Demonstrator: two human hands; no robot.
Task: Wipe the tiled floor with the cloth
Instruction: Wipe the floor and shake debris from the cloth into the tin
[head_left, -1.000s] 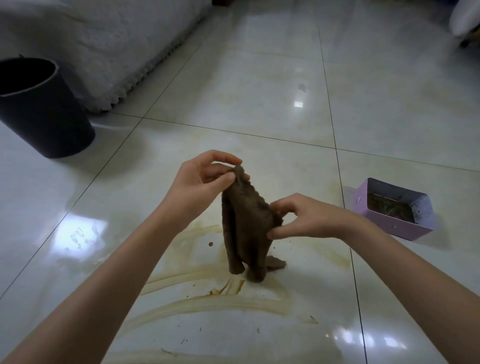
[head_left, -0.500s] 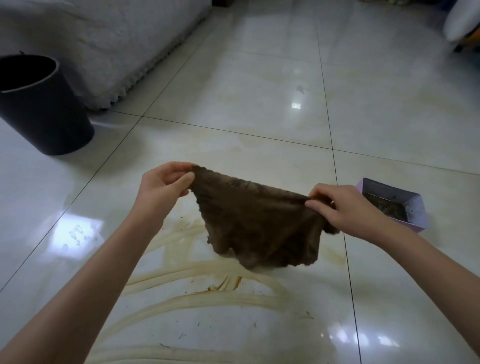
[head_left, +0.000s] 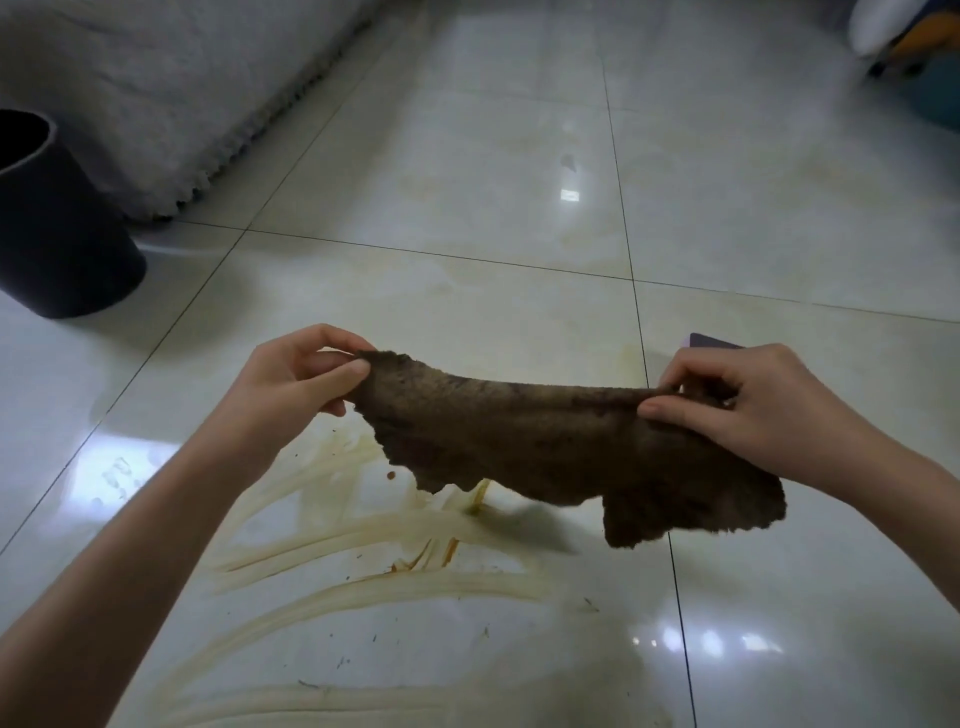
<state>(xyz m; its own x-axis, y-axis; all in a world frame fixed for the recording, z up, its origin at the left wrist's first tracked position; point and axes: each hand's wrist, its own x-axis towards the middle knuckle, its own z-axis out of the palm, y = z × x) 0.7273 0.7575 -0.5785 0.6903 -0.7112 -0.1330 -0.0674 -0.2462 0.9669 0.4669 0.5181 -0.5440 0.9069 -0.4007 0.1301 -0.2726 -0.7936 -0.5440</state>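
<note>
Brown cloth (head_left: 545, 441) stretched in the air between two hands: left hand (head_left: 296, 384) pinches its left corner, right hand (head_left: 769, 410) pinches its right edge (each grip closed on fabric). Below, tiled floor (head_left: 467, 182) bears tan smears (head_left: 374, 566); black bin (head_left: 57, 228) at left.

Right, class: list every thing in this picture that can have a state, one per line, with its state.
cloth: soiled brown, spread out, held up in the air.
left hand: pinches the cloth's left corner.
right hand: pinches the cloth's right edge.
tiled floor: glossy, dirty under the cloth.
brown smears: streaked across the near tile.
black bin: upright, open top.
purple box: mostly hidden behind the right hand.
</note>
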